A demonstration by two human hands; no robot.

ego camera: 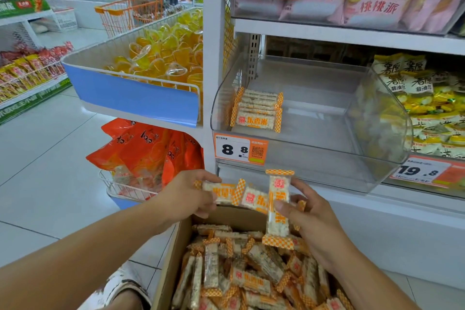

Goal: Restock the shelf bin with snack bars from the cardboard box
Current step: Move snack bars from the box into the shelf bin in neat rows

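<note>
Barely begun: the clear plastic shelf bin [314, 118] holds one small stack, the brown cardboard box [176, 246] stays full, and both hands, left [187, 196] and right [312, 219], grip orange-and-white wrapped snack bars [278, 206].

3 bars [254, 199] in 2 hands, 1 box [176, 259], 1 bin [314, 158].

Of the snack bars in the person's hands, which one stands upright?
The bar in the right hand: this upright bar stands on end, while the left hand holds its bar lying sideways.

Snack bars [278, 205]: white wrappers, orange-checked ends. Brown cardboard box [173, 267]. Clear shelf bin [377, 118]; orange price tag [240, 149].
</note>
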